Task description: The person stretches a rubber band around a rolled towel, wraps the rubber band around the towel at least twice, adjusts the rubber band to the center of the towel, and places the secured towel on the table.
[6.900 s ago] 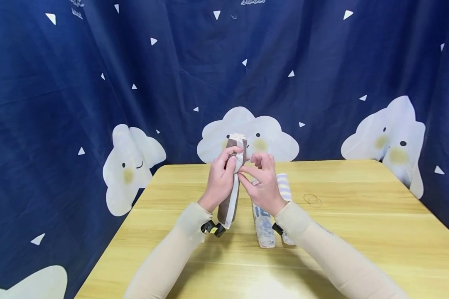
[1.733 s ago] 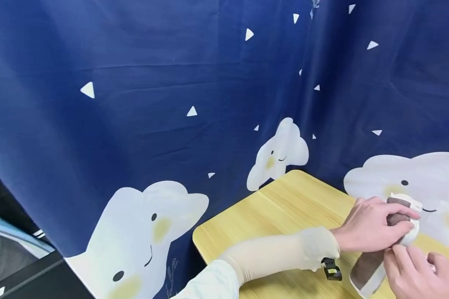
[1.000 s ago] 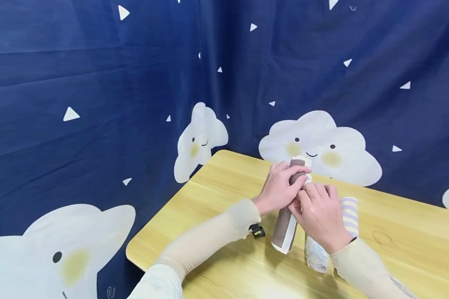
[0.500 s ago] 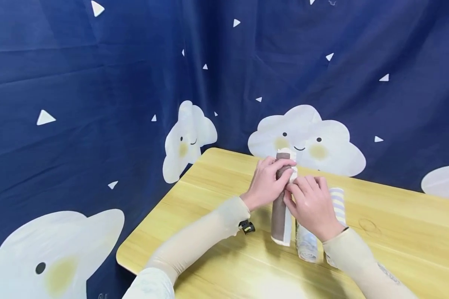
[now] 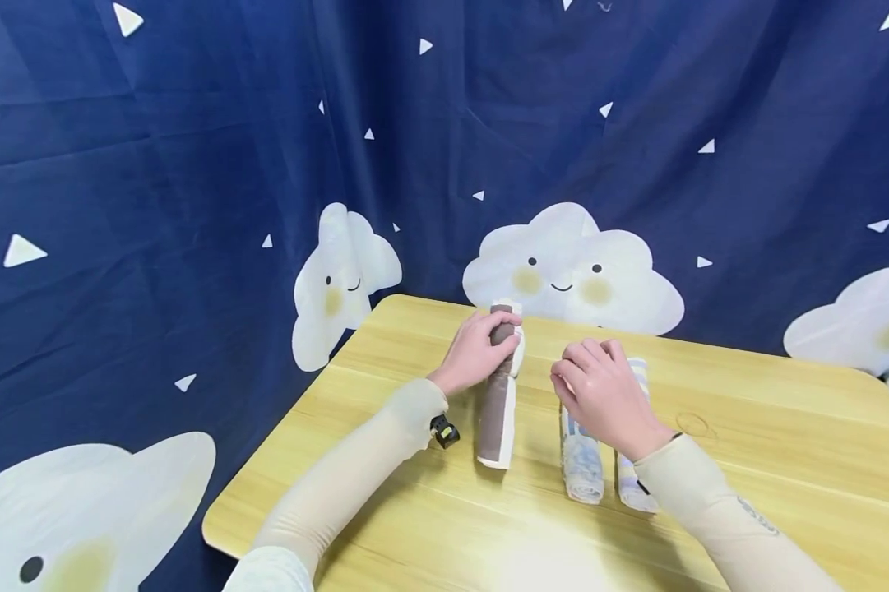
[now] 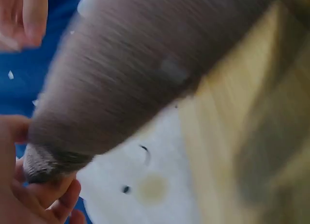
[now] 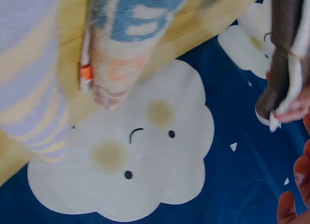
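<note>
My left hand (image 5: 476, 353) grips the upper part of a rolled brown towel (image 5: 494, 421) with a white edge. A thin band (image 7: 292, 54) squeezes the roll at its middle in the right wrist view. In the left wrist view the brown towel (image 6: 116, 73) is blurred, with fingers round its far end. Apart from it, to the right, my right hand (image 5: 599, 393) hangs with loosely bent fingers and nothing visible in them. Below that hand lie a rolled towel with blue lettering (image 5: 583, 470) and a rolled purple-and-cream striped towel (image 5: 629, 477), each partly hidden by it.
A thin loop, like a rubber band (image 5: 694, 424), lies on the wooden table (image 5: 777, 477) at the right. Beside the lettered towel is a slim piece with an orange part (image 7: 85, 71). A blue curtain (image 5: 429, 164) with clouds hangs behind the table.
The head view swung left and has turned partly back. Both hands were working at the brown towel's middle; my right hand has let go and moved right, while my left still holds it.
</note>
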`<state>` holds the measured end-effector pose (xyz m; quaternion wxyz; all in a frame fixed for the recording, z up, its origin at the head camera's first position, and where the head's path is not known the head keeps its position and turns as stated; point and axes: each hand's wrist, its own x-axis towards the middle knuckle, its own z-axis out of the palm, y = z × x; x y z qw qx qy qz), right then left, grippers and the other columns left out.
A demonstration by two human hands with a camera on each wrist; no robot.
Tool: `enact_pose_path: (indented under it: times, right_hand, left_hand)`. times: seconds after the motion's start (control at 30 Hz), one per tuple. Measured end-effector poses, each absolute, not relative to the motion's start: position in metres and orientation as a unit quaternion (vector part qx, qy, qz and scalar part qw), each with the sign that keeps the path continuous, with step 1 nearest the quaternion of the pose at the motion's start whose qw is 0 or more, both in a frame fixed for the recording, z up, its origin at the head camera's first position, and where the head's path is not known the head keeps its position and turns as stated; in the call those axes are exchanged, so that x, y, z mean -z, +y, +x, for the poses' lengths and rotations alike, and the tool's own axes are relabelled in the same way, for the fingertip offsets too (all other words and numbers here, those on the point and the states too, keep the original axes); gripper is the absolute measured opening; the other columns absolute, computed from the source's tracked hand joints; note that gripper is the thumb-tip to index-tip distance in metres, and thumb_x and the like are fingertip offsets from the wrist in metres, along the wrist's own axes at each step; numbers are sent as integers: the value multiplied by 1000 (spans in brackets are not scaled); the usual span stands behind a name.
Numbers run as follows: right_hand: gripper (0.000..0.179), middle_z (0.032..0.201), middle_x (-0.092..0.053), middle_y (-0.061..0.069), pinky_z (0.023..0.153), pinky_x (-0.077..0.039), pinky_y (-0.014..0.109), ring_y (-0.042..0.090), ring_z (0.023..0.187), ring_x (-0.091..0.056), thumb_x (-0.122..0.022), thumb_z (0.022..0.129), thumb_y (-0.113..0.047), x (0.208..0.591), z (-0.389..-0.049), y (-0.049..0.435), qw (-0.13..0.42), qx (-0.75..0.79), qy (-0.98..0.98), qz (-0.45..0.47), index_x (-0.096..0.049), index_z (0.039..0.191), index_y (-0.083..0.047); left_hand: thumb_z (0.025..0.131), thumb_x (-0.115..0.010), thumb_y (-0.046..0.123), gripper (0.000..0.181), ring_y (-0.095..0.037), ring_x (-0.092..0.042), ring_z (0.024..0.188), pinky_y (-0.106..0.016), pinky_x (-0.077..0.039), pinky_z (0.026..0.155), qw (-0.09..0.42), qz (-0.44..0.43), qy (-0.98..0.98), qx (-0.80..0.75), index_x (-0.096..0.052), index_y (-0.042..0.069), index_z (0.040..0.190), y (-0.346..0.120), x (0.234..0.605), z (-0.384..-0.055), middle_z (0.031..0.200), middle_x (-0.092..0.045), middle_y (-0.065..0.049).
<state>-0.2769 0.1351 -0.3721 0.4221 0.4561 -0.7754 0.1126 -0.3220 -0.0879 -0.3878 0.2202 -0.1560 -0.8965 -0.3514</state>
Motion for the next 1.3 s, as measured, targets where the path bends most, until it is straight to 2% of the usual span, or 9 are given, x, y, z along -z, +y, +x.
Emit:
enact_pose_path:
  times: [0.23,0.43,0.57,0.67,0.87,1.1,1.3]
  right_hand:
    - [5,80,-53,0,71,-31,41,23,77,-47,-67,75,-10,379,-281,154,381,-92,-810,435,-64,79,-12]
    - [7,78,-51,0,69,-30,41,23,75,-45,-66,72,-7,381,-284,169,375,-98,-817,426,-64,76,-12]
    - [6,77,-49,-1,69,-28,39,22,75,-44,-67,72,-7,384,-286,179,360,-96,-828,418,-65,76,-12]
    - [5,76,-48,-1,68,-28,39,21,74,-43,-67,73,-8,386,-286,187,354,-94,-833,414,-65,76,-12]
    - [5,74,-48,-1,66,-27,39,21,71,-43,-68,72,-8,392,-289,200,358,-85,-834,411,-64,73,-11]
    - [7,79,-53,1,66,-29,40,22,74,-46,-69,70,-9,398,-289,208,352,-74,-837,413,-64,72,-12]
    - [6,79,-55,-1,65,-29,40,22,75,-47,-69,70,-11,403,-290,214,336,-60,-850,401,-63,72,-15]
  left_hand:
    - [83,-63,37,32,-11,-53,108,-30,-41,92,107,-154,-893,409,-60,30,113,-106,419,-348,120,-59,6]
    - [86,-57,45,44,-18,-53,112,-35,-42,93,27,-160,-930,330,-55,24,125,-120,442,-361,125,-56,1]
    - [89,-51,47,45,-18,-51,116,-34,-40,96,-9,-192,-946,262,-52,25,128,-126,452,-365,127,-54,0]
    - [89,-50,47,43,-18,-51,113,-35,-40,94,-6,-203,-954,219,-52,27,128,-127,454,-365,125,-55,0]
    - [87,-45,57,46,-19,-44,98,-41,-38,81,14,-184,-976,114,-51,38,128,-127,449,-362,112,-47,-3]
    - [89,-36,62,51,-22,-37,114,-45,-35,85,36,-196,-979,40,-43,41,134,-135,459,-367,131,-42,-2]
    - [92,-33,58,50,-25,-36,118,-51,-34,88,21,-204,-979,4,-40,39,137,-135,449,-360,137,-42,-2]
